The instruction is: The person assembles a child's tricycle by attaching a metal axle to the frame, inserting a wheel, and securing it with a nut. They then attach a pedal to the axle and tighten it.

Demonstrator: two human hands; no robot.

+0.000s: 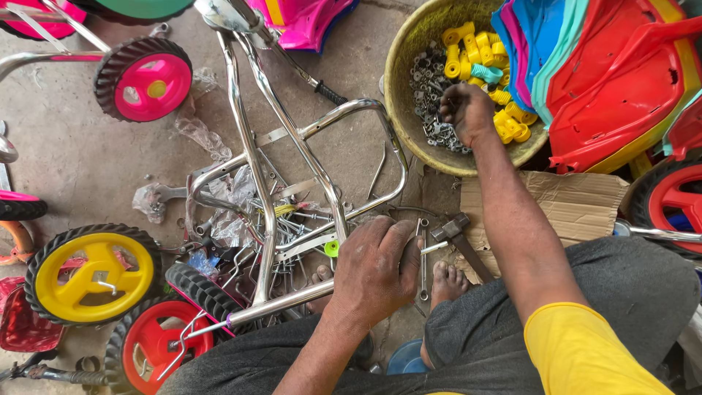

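Observation:
My left hand [376,267] grips a chrome tube of a shiny metal tricycle frame [252,157] that lies on the concrete floor in front of me. My right hand [466,111] reaches into a round yellowish basin [401,69] and its fingers are curled among small metal nuts and bolts [428,84]; whether it holds any is hidden. Yellow plastic fittings [504,99] lie in the same basin. A hammer [457,234] and a spanner [423,256] rest on the floor by my bare foot [446,281].
Toy wheels lie around: pink [146,79], yellow [93,272], red [153,344] and another red [669,201] at the right. Stacked coloured plastic seats [607,69] stand at top right. Cardboard [570,205] lies under my arm. Loose rods and plastic wrap [234,212] litter the floor.

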